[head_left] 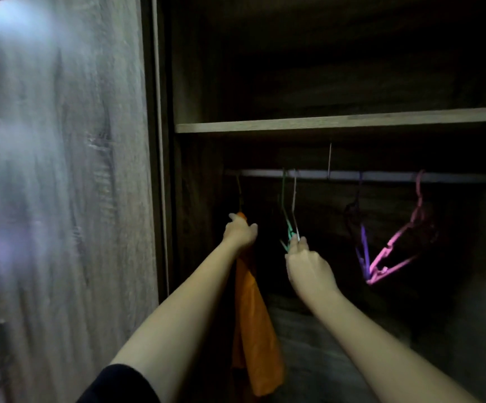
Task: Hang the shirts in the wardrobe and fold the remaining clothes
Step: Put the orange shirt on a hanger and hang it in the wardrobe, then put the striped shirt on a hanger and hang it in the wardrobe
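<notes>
Inside the dark wardrobe a metal rail (381,175) runs under a shelf. An orange shirt (253,330) hangs from a hanger at the rail's left end. My left hand (239,232) grips the top of the orange shirt at its hanger. To its right my right hand (305,263) pinches the lower part of a green hanger (288,228) and a pale one beside it, both hooked on the rail. A purple hanger (364,251) and a pink hanger (393,251) hang bare further right.
The grey wood-grain wardrobe door (61,199) fills the left, blurred. A wooden shelf (337,123) crosses above the rail. A dark grey surface, perhaps folded cloth (317,344), lies low in the wardrobe below my arms.
</notes>
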Available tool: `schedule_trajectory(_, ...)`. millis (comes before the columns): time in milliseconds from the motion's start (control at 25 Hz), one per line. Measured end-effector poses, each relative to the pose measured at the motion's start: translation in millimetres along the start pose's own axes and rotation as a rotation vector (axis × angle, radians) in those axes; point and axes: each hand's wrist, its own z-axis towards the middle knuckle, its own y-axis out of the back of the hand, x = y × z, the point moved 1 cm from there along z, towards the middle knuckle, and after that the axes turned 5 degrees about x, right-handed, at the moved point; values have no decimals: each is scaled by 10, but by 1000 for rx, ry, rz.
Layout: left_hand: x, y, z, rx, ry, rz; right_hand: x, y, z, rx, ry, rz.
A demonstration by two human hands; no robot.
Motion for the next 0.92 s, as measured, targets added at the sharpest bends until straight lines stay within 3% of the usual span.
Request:
schedule_trajectory(200,294,166,-910,-177,-215,72,161,242,-186,-139,75,179)
schedule_trajectory(360,960,479,-1760,-393,-238,44,675,378,-505,-215,216,356)
schedule_trajectory(480,1647,838,-2209,-542,-140,44,1441,388,-764,-199,392,441)
schedule_trajectory(600,2403,1243,-2604,-591,-21,97,2356,435,-1002,-175,501,525)
schedule_trajectory(920,4608,2473,-3893,-542,372,409,4859,564,-1886,56,719,716)
